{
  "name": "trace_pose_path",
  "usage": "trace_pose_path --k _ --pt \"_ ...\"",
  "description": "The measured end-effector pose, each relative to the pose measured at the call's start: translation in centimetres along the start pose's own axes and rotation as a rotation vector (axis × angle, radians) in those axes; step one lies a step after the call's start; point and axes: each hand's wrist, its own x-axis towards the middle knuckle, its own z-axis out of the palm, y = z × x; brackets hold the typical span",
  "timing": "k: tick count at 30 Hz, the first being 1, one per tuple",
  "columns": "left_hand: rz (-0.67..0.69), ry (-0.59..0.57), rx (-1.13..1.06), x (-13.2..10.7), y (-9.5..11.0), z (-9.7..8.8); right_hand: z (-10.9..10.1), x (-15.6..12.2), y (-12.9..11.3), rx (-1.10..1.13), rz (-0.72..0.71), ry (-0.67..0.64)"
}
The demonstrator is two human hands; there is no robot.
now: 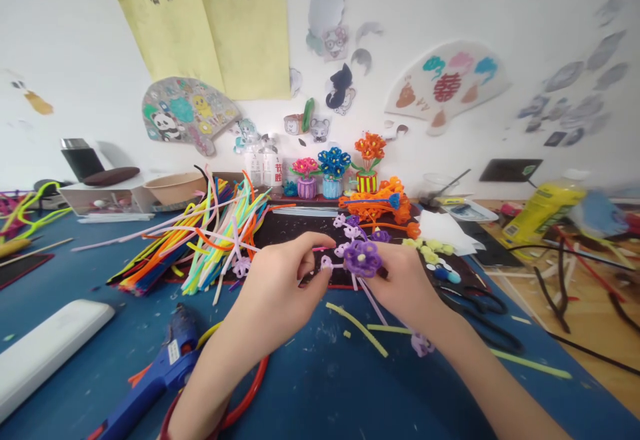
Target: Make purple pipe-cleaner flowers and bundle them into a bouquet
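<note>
My right hand (pixel 406 287) is closed round the stems of a purple pipe-cleaner flower (pixel 363 258) with a pale centre. Smaller lilac blossoms (pixel 353 232) rise behind this flower, and lilac stems hang below it. To the left, my left hand (pixel 280 280) has curled fingers, its thumb tip at a small lilac bud (pixel 327 262) on a short stem by the purple flower. Part of that grip is hidden behind the hand. Under my right wrist lies another lilac blossom (pixel 423 345). Light green pipe-cleaner pieces (pixel 357 328) lie on the table below my hands.
A blue glue gun (pixel 170 367) lies beside my left forearm, black scissors (pixel 483 317) by my right. Bundled colourful pipe cleaners (pixel 200 240) sit at left. Potted pipe-cleaner flowers (pixel 333 173) line the wall, with orange ones (pixel 377 203) in front. A yellow bottle (pixel 543 210) stands right.
</note>
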Motion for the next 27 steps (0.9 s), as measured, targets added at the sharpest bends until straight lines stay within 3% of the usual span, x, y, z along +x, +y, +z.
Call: trace_pose_path --k 4,12,16,19,22,27 --pt "-0.01 -0.068 -0.168 0.1 0.2 1.0 -0.1 0.2 -0.6 0.15 0.017 0.001" --pt "0.041 0.091 -0.255 0.0 0.5 2.1 0.0 0.3 -1.2 0.262 -0.022 -0.034" --pt "0.123 0.226 -0.175 -0.2 0.4 2.1 -0.5 0.4 -1.0 0.299 0.048 -0.039" --pt "0.179 0.341 -0.043 -0.3 0.4 1.9 -1.6 0.5 -1.1 0.311 0.046 0.098" --pt "0.229 0.41 0.056 -0.3 0.3 1.9 -2.9 0.4 -1.8 0.3 -0.022 0.269" --pt "0.301 0.438 0.217 -0.3 0.1 2.2 -3.7 0.2 -3.0 0.062 -0.214 0.25"
